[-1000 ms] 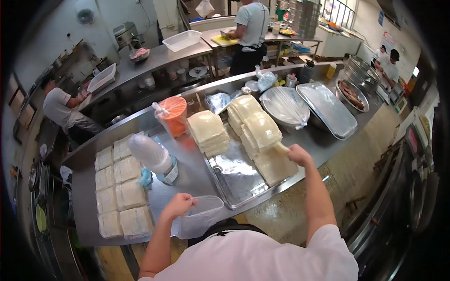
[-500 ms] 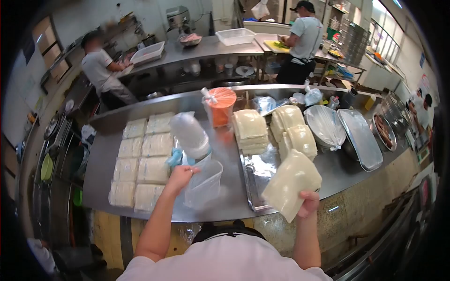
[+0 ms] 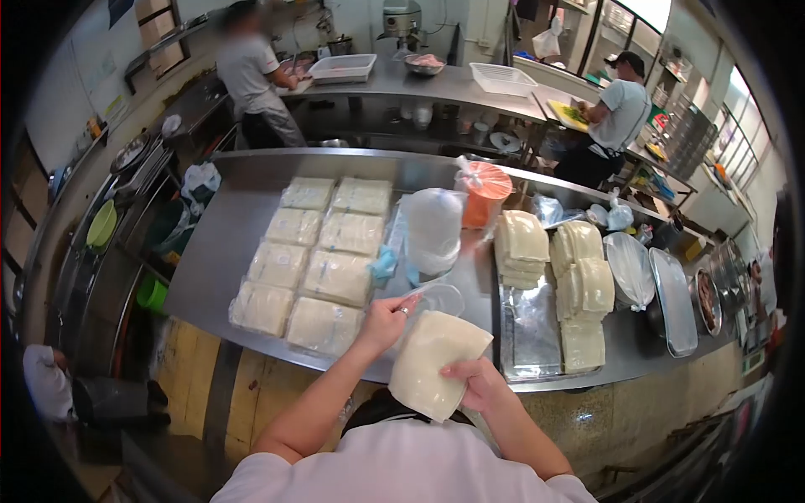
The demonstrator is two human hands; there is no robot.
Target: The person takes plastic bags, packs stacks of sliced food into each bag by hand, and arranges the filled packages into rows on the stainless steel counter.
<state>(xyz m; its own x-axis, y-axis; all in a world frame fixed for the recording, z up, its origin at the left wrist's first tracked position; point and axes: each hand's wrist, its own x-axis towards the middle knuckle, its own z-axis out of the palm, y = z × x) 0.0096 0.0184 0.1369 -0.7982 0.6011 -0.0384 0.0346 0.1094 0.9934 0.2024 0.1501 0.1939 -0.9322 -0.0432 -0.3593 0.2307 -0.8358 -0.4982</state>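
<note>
My right hand (image 3: 478, 381) grips a pale square stack of sheets (image 3: 436, 360) in front of my body. Just left of it, my left hand (image 3: 387, 323) pinches the rim of a clear plastic bag (image 3: 442, 298), whose lower part is hidden behind the sheets. Packed bags of pale squares (image 3: 337, 277) lie in two columns to the left. On the right, a metal tray (image 3: 530, 335) bears more stacks of sheets (image 3: 583, 289). A roll of clear bags (image 3: 433, 230) stands beyond my hands, with a blue crumpled piece (image 3: 383, 262) beside it.
An orange-filled bag (image 3: 484, 197) is at the table's back edge. Right of the tray are a bagged bowl (image 3: 629, 270), a covered metal tray (image 3: 673, 302) and a bowl of meat (image 3: 707, 302). Two people work at the far counter (image 3: 428, 92); another person (image 3: 50, 381) is at lower left.
My right hand has lifted sheets off the tray and brought them left, beside the bag in my left hand. The camera view has turned left.
</note>
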